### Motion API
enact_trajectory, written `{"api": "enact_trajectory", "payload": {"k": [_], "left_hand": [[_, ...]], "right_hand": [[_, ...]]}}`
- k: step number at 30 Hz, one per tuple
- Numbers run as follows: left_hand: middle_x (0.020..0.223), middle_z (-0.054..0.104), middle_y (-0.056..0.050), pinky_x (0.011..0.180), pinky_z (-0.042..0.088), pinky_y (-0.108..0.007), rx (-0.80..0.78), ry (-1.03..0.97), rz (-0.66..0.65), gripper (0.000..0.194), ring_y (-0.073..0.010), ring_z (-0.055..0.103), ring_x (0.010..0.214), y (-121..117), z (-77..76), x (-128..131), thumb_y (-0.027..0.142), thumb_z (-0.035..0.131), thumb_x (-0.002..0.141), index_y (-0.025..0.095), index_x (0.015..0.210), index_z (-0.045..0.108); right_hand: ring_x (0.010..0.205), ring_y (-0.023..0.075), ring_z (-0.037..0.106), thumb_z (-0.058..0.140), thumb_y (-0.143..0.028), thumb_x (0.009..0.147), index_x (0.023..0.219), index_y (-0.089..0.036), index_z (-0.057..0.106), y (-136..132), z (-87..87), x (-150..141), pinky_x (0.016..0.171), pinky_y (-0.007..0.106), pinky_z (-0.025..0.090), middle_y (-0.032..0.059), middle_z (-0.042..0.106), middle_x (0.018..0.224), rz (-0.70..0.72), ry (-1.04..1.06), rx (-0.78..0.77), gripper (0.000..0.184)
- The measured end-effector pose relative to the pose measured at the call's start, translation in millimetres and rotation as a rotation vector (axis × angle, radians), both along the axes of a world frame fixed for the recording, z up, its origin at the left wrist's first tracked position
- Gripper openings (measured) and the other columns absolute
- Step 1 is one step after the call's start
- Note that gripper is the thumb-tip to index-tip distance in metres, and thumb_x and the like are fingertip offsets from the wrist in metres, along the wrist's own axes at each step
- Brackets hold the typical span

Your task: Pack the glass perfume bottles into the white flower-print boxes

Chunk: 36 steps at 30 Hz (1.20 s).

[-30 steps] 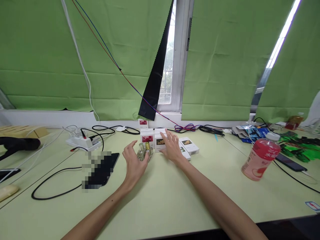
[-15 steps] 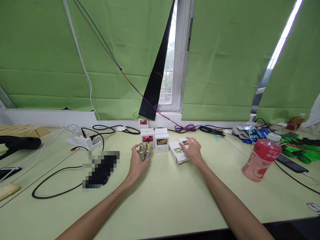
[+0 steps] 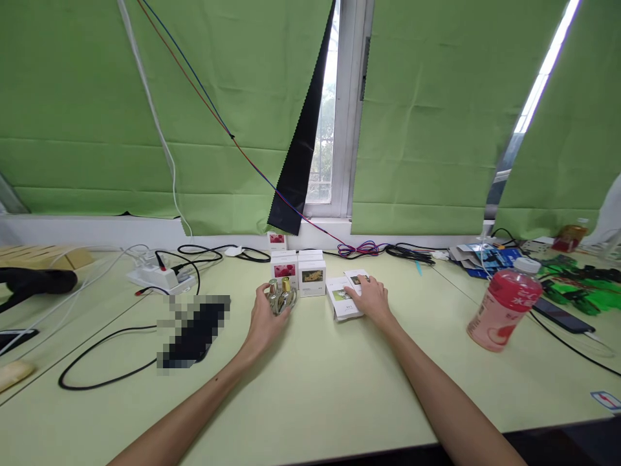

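Note:
My left hand (image 3: 264, 323) is curled round small glass perfume bottles (image 3: 280, 299) with gold-coloured caps, which stand on the table. Right behind them are a white box with a pink flower picture (image 3: 284, 269) and a white box with a yellow flower picture (image 3: 312, 277), both upright. To the right, two flat white boxes (image 3: 343, 301) lie side by side or overlapping; I cannot tell which. My right hand (image 3: 372, 300) is closed over the right one, its thumb near the left one's green picture. The palm hides part of these boxes.
A pink drink bottle (image 3: 504, 304) stands at the right, with a phone (image 3: 557, 316) behind it. At the left are a blurred-out dark object (image 3: 194, 333), a white power strip (image 3: 162, 275) and loose cables. Another small box (image 3: 277, 241) sits at the back by the window.
The camera view has shifted slightly. Both hands keep nearly the same places at the bottles and the flat boxes; my right fingers look slightly lower on the box.

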<state>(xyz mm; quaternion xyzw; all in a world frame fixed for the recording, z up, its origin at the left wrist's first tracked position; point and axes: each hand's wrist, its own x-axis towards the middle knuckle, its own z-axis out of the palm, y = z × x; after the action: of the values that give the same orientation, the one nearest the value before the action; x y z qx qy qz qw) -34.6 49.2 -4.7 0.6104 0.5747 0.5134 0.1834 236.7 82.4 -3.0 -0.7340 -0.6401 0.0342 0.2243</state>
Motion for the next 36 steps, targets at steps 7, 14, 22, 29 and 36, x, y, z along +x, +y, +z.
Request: {"api": "enact_trajectory", "payload": {"k": [7, 14, 22, 29, 36], "left_hand": [[0.120, 0.062, -0.013, 0.095, 0.049, -0.049, 0.014, -0.001, -0.033, 0.065, -0.0306, 0.064, 0.109, -1, -2.2, 2, 0.031, 0.075, 0.069, 0.023, 0.124, 0.041], [0.120, 0.062, -0.014, 0.096, 0.048, -0.050, -0.014, 0.014, -0.049, 0.065, -0.0310, 0.063, 0.112, -1, -0.9, 4, 0.032, 0.075, 0.071, 0.022, 0.125, 0.040], [0.125, 0.058, -0.013, 0.098, 0.047, -0.051, 0.019, -0.011, -0.037, 0.069, -0.0322, 0.059, 0.118, -2, 0.5, 4, 0.033, 0.080, 0.066, 0.026, 0.123, 0.043], [0.119, 0.058, -0.011, 0.095, 0.048, -0.052, 0.012, 0.007, -0.008, 0.070, -0.0315, 0.059, 0.116, -4, 8.1, 5, 0.031, 0.080, 0.065, 0.028, 0.123, 0.041], [0.125, 0.059, -0.013, 0.094, 0.050, -0.048, 0.007, 0.044, -0.029, 0.071, -0.0293, 0.063, 0.111, -5, 9.0, 7, 0.024, 0.076, 0.067, 0.026, 0.128, 0.038]], "right_hand": [[0.115, 0.0388, 0.053, 0.044, -0.055, 0.096, 0.127, -0.015, 0.060, -13, 5.9, -10, 0.093, 0.047, 0.037, 0.0227, 0.056, 0.126, -0.052, -0.031, -0.011, 0.053], [0.116, 0.0395, 0.051, 0.046, -0.054, 0.096, 0.127, -0.013, 0.062, -16, 4.7, -14, 0.096, 0.049, 0.036, 0.0250, 0.057, 0.124, -0.072, -0.073, 0.079, 0.053], [0.136, 0.0312, 0.042, 0.055, -0.056, 0.092, 0.135, -0.018, 0.057, -13, -0.7, -20, 0.109, 0.045, 0.030, 0.0195, 0.052, 0.141, 0.260, -0.033, 0.205, 0.057], [0.145, 0.0342, 0.031, 0.058, -0.066, 0.085, 0.145, -0.019, 0.047, -23, -1.3, -27, 0.116, 0.053, 0.020, 0.0231, 0.043, 0.150, 0.448, -0.080, 0.078, 0.076], [0.149, 0.0378, 0.022, 0.065, -0.070, 0.077, 0.152, -0.021, 0.035, -27, -1.3, -26, 0.116, 0.055, 0.017, 0.0256, 0.034, 0.155, 0.513, -0.126, -0.020, 0.094]]}}
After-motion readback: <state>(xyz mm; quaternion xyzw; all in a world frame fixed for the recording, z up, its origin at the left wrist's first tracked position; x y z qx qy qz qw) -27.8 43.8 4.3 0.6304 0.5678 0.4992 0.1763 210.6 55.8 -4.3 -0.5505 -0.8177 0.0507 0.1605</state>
